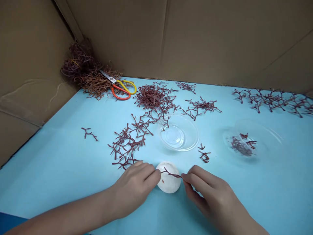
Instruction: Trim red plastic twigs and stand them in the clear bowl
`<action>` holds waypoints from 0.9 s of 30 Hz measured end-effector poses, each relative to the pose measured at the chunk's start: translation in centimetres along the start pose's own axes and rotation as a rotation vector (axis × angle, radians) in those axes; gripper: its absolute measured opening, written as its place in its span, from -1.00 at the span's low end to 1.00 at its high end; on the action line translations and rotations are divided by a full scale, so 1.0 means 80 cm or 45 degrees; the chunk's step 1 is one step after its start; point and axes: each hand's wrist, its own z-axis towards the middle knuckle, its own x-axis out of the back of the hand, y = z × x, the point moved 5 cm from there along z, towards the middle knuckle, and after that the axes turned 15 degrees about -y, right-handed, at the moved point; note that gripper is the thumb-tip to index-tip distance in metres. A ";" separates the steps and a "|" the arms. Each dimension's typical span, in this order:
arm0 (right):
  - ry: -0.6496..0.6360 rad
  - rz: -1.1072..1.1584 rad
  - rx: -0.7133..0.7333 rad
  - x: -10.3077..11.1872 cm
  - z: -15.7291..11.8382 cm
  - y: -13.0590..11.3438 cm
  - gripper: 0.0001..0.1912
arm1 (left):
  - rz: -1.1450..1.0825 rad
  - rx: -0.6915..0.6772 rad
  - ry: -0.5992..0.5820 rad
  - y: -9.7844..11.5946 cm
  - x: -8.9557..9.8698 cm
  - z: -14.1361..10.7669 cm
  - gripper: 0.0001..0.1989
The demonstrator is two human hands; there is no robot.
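Head cam view, looking down at my hands near the front edge of the blue worktop (49,182). My right hand (210,195) has a narrow pinch on the end of a thin red sprig (171,174), and the sprig lies across the top of a white foam dome (168,179) sitting mid-front on the worktop. My left hand (133,191) is right up against the dome's left side. Its fingertips (156,174) touch the dome, but I can't really tell if that's a firm hold or just steadying. Tip from me: keep the pinch light and close to the sprig's end, since it looks pretty thin, and don't let the dome slide. Further up are a clear plastic dish (178,132), a second clear dish (253,138) toward the right edge with sprigs in it, and loose sprigs (154,96). Orange-and-yellow scissors (119,88) and a tangled heap (83,68) sit by the back-left corner, under a cardboard wall (195,32).
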 end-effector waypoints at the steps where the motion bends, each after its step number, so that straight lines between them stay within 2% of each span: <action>1: -0.011 0.010 -0.009 -0.002 0.000 0.000 -0.75 | 0.025 -0.010 -0.003 0.001 0.000 -0.001 -0.74; 5: -0.038 0.020 -0.013 -0.006 0.002 -0.001 -0.72 | 0.078 -0.040 -0.043 0.003 0.000 -0.004 -0.76; 10: -0.011 -0.060 0.027 -0.010 0.005 -0.009 -0.69 | 0.122 0.005 -0.043 0.001 0.003 -0.001 -0.76; 19: 0.069 0.091 0.005 -0.001 -0.002 -0.002 -0.82 | 0.115 0.020 0.077 0.002 0.018 -0.003 -0.77; 27: 0.018 -0.009 0.008 -0.004 0.003 -0.005 -0.75 | 0.120 0.004 -0.064 0.003 -0.001 -0.003 -0.77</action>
